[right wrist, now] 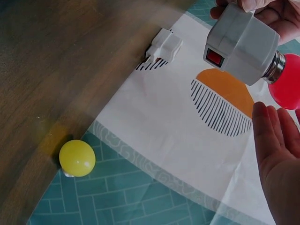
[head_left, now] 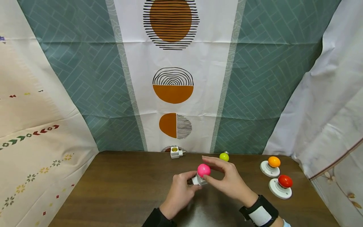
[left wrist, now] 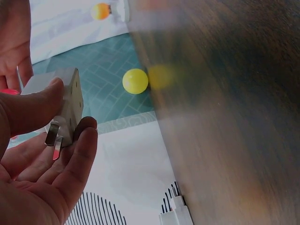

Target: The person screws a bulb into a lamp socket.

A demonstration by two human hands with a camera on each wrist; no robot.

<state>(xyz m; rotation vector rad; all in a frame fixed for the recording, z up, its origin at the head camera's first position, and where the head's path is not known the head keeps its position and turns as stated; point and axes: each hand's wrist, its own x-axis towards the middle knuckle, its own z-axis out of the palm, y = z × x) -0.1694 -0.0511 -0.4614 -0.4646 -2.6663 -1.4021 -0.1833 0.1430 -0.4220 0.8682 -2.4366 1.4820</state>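
Observation:
My left hand (head_left: 181, 190) grips a white plug-in bulb socket (right wrist: 241, 44) between thumb and fingers. Two metal prongs (left wrist: 51, 135) stick out of the socket in the left wrist view, and a red switch (right wrist: 215, 57) shows on its side in the right wrist view. A pink bulb (head_left: 204, 170) sits in the socket's mouth, with part of its metal screw base (right wrist: 275, 68) visible. Around the bulb, my right hand (head_left: 227, 176) holds its fingers nearly straight and spread, the thumb close to the bulb's lower side; a gap shows between the fingers and the bulb.
Another white plug-in socket (head_left: 175, 153) lies at the table's back edge. A yellow-green bulb (head_left: 224, 157) lies behind my right hand. At right, an orange bulb (head_left: 273, 161) and a red bulb (head_left: 285, 181) stand in round white holders. Patterned cloth (head_left: 102, 94) hangs behind the brown table (head_left: 113, 189).

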